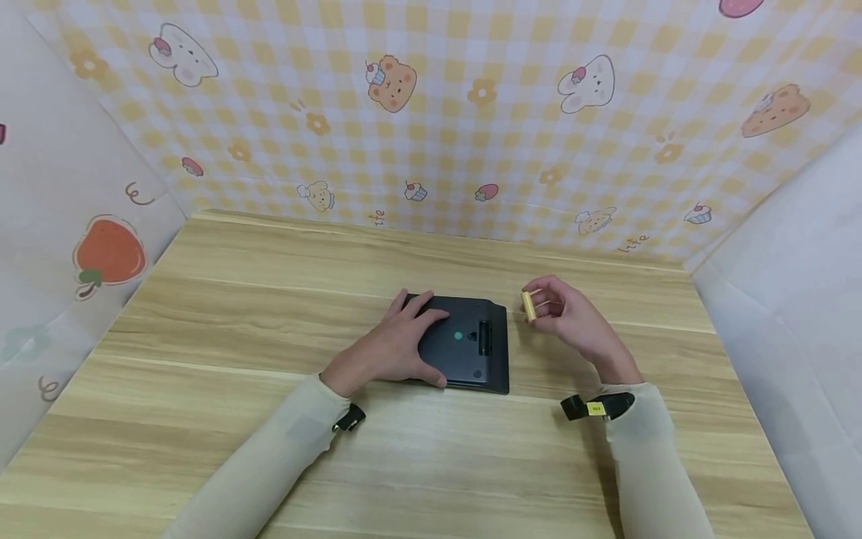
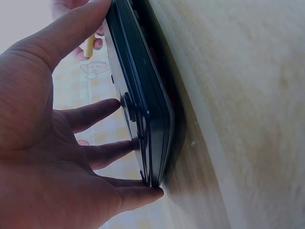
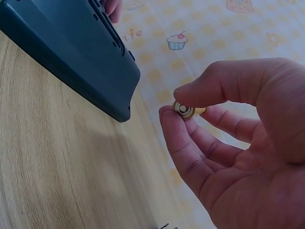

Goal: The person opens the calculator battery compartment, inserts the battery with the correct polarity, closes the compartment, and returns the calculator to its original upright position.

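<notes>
A black calculator (image 1: 465,364) lies back side up on the table, with a dark narrow battery slot (image 1: 485,340) near its right end. My left hand (image 1: 399,343) holds its left part, the thumb at the near edge and the fingers spread over the back and far edge. In the left wrist view, the calculator (image 2: 150,95) shows edge-on against the thumb and fingertips. Just right of it, my right hand (image 1: 575,320) pinches a yellow battery (image 1: 528,306) between thumb and fingers. One round end of the battery (image 3: 183,109) faces the right wrist camera.
The wooden table (image 1: 222,337) carries the calculator near its middle. Behind it hangs a yellow checked cloth (image 1: 444,142) with cartoon prints. Pale cloth walls (image 1: 788,314) stand at the left and right sides. Both wrists wear black straps with small cameras (image 1: 575,408).
</notes>
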A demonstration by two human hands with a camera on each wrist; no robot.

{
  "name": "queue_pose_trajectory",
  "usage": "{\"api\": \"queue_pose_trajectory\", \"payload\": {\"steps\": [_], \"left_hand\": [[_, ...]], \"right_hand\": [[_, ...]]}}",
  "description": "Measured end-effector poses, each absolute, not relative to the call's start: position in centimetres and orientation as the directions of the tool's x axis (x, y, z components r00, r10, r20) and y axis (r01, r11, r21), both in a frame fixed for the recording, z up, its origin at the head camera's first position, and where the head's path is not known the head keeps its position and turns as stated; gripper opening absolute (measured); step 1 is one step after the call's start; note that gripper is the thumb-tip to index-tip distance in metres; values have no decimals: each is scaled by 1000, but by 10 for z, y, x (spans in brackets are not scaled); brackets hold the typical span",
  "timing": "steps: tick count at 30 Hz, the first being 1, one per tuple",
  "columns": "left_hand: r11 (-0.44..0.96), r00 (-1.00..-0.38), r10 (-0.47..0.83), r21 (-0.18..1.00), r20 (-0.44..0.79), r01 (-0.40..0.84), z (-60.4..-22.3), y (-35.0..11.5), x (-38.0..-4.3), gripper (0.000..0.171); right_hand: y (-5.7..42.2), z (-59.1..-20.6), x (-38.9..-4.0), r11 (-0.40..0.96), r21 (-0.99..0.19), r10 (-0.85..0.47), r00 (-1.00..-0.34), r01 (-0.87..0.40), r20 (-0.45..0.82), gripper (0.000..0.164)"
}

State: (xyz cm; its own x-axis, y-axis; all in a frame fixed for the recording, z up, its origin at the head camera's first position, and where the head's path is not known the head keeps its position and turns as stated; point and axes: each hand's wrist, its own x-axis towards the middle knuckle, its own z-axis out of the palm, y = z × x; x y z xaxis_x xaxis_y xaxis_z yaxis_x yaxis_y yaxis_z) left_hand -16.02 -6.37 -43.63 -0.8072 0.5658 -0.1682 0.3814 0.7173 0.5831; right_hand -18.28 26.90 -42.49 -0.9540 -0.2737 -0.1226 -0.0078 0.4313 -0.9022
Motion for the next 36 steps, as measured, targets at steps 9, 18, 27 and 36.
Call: {"api": "queue_pose_trajectory", "payload": {"steps": [9, 18, 27, 36], "left_hand": [[718, -808, 565, 581, -166, 382, -437, -63, -161, 105], [717, -810, 563, 585, -166, 379, -435, -63, -159, 105], [717, -809, 564, 583, -164, 382, -436, -64, -159, 105], [717, -809, 565, 583, -166, 381, -437, -64, -160, 105]], "right_hand": [[268, -430, -184, 397, -918, -314, -943, -26, -109, 53], [268, -432, -184, 320, -947, -367, -918, 25, -148, 54], [266, -434, -184, 331, -943, -381, -912, 21, -154, 47], [263, -436, -184, 334, -942, -390, -905, 35, -172, 34]]}}
